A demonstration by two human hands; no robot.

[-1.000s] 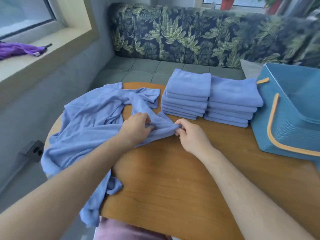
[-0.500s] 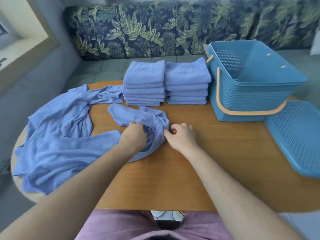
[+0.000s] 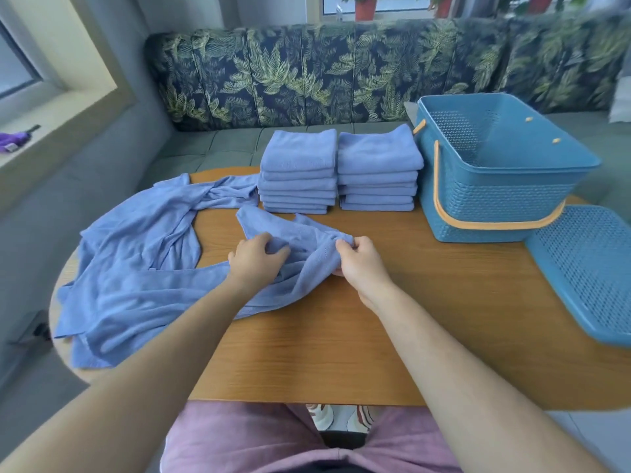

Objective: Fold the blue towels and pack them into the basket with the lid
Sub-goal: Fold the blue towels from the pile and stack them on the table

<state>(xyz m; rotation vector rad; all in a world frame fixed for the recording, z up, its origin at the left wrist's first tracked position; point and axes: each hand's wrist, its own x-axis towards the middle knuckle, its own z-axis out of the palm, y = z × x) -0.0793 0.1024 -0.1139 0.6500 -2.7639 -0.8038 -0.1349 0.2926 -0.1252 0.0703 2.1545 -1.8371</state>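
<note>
A crumpled blue towel point(image 3: 300, 233) lies at the middle of the wooden table point(image 3: 426, 302). My left hand point(image 3: 256, 259) grips a bunch of its cloth. My right hand point(image 3: 358, 259) pinches its right edge between thumb and fingers. More unfolded blue towels point(image 3: 136, 261) spread over the table's left side. Two stacks of folded blue towels point(image 3: 338, 172) stand side by side at the far edge. The blue basket point(image 3: 495, 206) with an orange handle stands open at the right, nothing visible inside. Its perforated blue lid point(image 3: 587, 268) lies flat in front of it.
A leaf-patterned sofa point(image 3: 341, 70) runs behind the table. A window sill at the left holds a purple cloth point(image 3: 13, 139). The table's near edge is just above my lap.
The towel has been pulled clear of the pile toward the table's middle, and both hands have lifted its cloth slightly. The view swung right, bringing the basket and lid fully in.
</note>
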